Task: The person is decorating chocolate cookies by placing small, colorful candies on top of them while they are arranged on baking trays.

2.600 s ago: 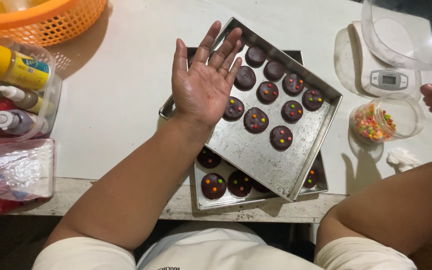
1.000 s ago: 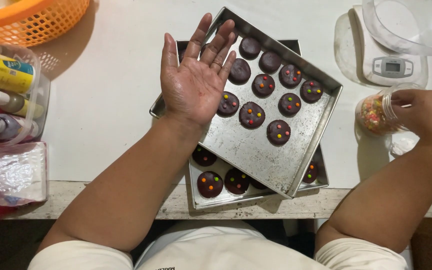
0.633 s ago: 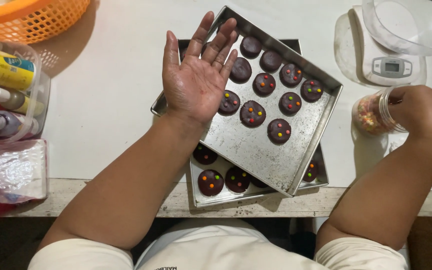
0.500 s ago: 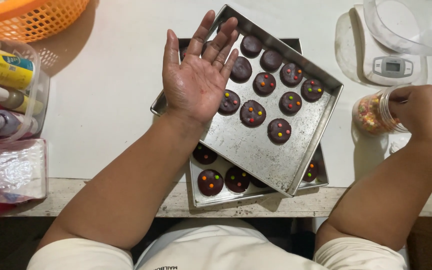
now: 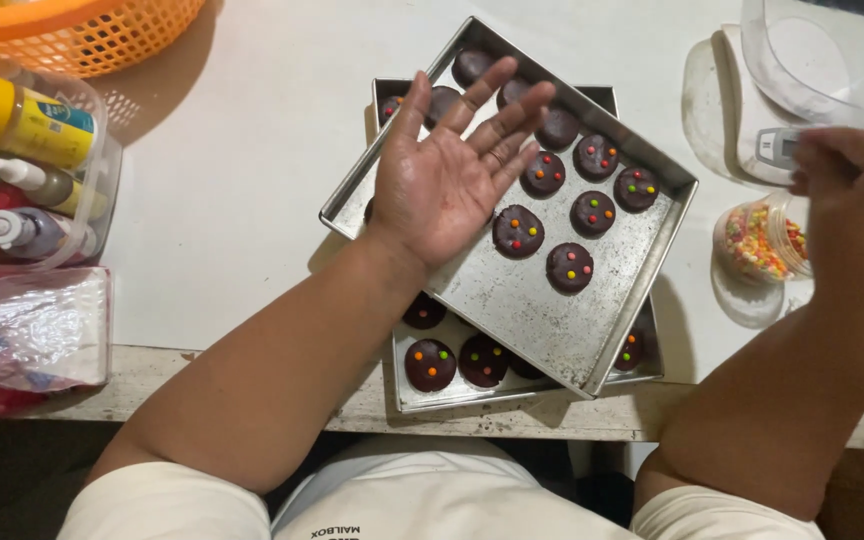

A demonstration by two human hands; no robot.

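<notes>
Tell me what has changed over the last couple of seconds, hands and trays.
The right hand came in from the table's right edge to the small jar of coloured sprinkles, closed around it a second ago, and has now lifted clear above it, blurred. The left hand stays open, palm up, over the upper baking tray. Both trays and the chocolate rounds have not shifted.

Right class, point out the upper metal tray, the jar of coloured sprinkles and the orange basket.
upper metal tray (image 5: 512,310), head view, bare floor.
jar of coloured sprinkles (image 5: 757,240), head view, sprinkle-filled body.
orange basket (image 5: 102,40), head view, mesh wall.
</notes>
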